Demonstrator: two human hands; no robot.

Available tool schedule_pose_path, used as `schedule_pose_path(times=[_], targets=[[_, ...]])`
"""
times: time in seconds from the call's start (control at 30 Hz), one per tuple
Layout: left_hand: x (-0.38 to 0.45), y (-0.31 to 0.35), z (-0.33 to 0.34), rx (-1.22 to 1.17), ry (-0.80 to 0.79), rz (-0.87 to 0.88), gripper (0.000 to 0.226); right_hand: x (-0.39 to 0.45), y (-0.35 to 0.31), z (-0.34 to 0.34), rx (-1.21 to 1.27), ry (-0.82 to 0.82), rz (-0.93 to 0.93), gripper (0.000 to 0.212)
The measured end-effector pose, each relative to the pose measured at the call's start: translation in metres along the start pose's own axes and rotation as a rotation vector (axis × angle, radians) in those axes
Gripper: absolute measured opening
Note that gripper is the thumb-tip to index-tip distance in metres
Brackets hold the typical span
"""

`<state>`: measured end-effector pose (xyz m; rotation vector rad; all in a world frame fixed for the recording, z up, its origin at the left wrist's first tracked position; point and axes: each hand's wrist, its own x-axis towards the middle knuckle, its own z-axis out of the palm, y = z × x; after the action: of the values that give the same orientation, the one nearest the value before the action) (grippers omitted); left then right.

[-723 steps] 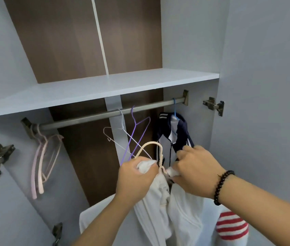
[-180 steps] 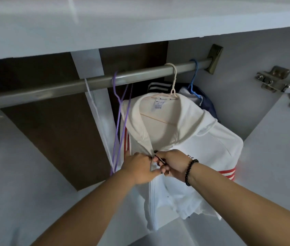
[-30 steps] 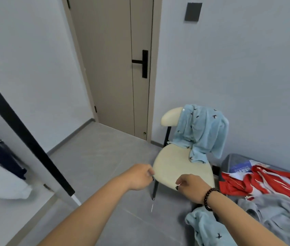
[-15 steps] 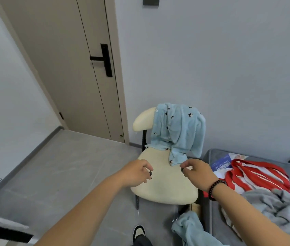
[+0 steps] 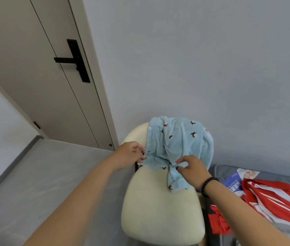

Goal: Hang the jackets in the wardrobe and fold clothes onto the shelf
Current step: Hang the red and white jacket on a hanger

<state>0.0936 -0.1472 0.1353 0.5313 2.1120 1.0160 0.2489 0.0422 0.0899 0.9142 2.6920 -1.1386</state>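
A light blue shirt (image 5: 179, 141) with small dark bird prints hangs over the backrest of a cream chair (image 5: 160, 210), its lower end trailing onto the seat. My left hand (image 5: 131, 154) is at the shirt's left buttoned edge, and its curled fingertips pinch the fabric there. My right hand (image 5: 192, 167), with a dark bead bracelet on the wrist, is at a fold low on the shirt; thumb and forefinger are held apart and just touch the cloth. The wardrobe is out of view.
A red-and-white striped jacket (image 5: 272, 197) and a grey garment (image 5: 288, 233) lie on a grey surface at the right, beside a blue booklet (image 5: 234, 181). A beige door (image 5: 39, 71) with a black handle stands at the left. Grey floor (image 5: 39, 183) lies left of the chair.
The view has closed in on the chair. Both hands have moved forward from over the seat to the blue shirt, and the left one has taken hold of its edge.
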Motion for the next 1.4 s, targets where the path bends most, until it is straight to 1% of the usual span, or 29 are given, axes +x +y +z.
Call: schedule_pose_path(times=[0.1,0.27,0.43,0.57,0.63,0.7,0.77,0.83,0.9,0.97,1.03,1.1,1.2,1.3,1.4], targets=[[0.026,0.003,-0.009,-0.095,0.052,-0.033,0.023,0.037,-0.002,-0.004,-0.018,-0.04,0.005,0.017],[0.06,0.006,-0.009,-0.172,0.091,-0.096,0.023,0.108,0.001,-0.018,-0.066,-0.11,-0.023,0.022],[0.081,0.016,-0.005,-0.224,0.13,-0.177,0.024,0.178,-0.002,-0.025,-0.105,-0.213,-0.048,0.042],[0.096,0.022,0.002,-0.259,0.161,-0.231,0.024,0.226,-0.005,-0.023,-0.143,-0.215,-0.071,0.055],[0.103,0.022,0.007,-0.294,0.185,-0.248,0.023,0.243,-0.003,-0.018,-0.324,-0.201,-0.188,0.059],[0.112,0.022,0.013,-0.326,0.208,-0.271,0.023,0.255,0.001,-0.007,-0.567,-0.259,-0.341,0.067],[0.121,0.023,0.019,-0.35,0.232,-0.296,0.023,0.261,0.008,0.005,-0.744,-0.323,-0.401,0.07],[0.129,0.025,0.025,-0.363,0.256,-0.311,0.022,0.268,0.014,0.013,-0.809,-0.283,-0.41,0.071],[0.135,0.029,0.03,-0.381,0.267,-0.317,0.021,0.275,0.021,0.016,-0.766,-0.194,-0.373,0.075],[0.139,0.032,0.035,-0.398,0.271,-0.324,0.022,0.283,0.028,0.016,-0.646,-0.115,-0.3,0.077],[0.142,0.035,0.041,-0.42,0.278,-0.336,0.022,0.29,0.032,0.013,-0.565,-0.067,-0.273,0.079],[0.145,0.038,0.046,-0.43,0.287,-0.346,0.021,0.294,0.037,0.009,-0.489,-0.071,-0.283,0.075],[0.15,0.043,0.057,-0.406,0.272,-0.349,0.02,0.286,0.049,0.001,-0.344,-0.104,-0.32,0.06],[0.158,0.045,0.076,-0.372,0.227,-0.355,0.02,0.263,0.071,-0.01,-0.209,-0.15,-0.382,0.055],[0.168,0.049,0.101,-0.325,0.158,-0.351,0.02,0.231,0.098,-0.019,-0.046,-0.075,-0.397,0.05]])
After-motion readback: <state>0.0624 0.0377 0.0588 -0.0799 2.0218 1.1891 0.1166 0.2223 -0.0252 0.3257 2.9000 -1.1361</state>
